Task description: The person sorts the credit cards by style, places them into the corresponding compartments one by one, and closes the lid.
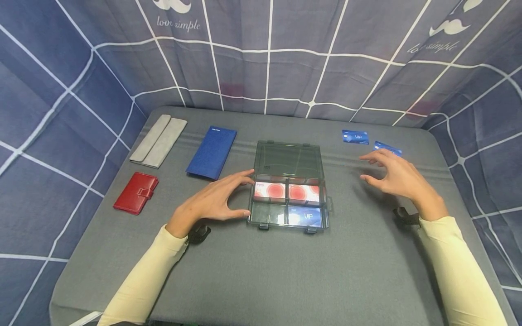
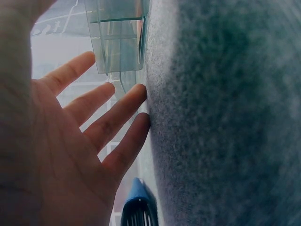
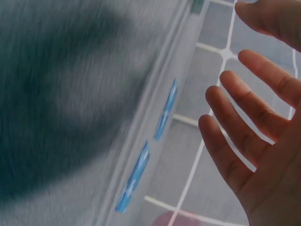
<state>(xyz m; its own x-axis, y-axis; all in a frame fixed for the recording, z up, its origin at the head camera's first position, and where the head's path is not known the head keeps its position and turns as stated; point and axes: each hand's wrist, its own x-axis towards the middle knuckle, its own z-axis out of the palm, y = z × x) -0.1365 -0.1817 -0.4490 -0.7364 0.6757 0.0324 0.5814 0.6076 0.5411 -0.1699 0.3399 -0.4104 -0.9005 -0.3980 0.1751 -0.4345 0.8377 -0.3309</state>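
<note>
Clear divided box at mid-table, lid laid back on its far side; far-left compartment holds a red-and-white card, far-right compartment a second red-and-white card; near-right compartment holds a blue VIP card.

Hands well apart from each other; left hand at the box's left side, fingers parted and thumb spread from them, thumb tip at the near-left corner; whether the fingertips touch or stand just beside the wall, cannot tell; right hand over the right of the table, fingers loosely extended, thumb apart, near two loose blue cards, the left one fully visible, the right one partly covered by the hand.

Left of the box: blue folder; grey wallet farther left; red wallet nearer; grey table beneath; gridded curtain behind.
</note>
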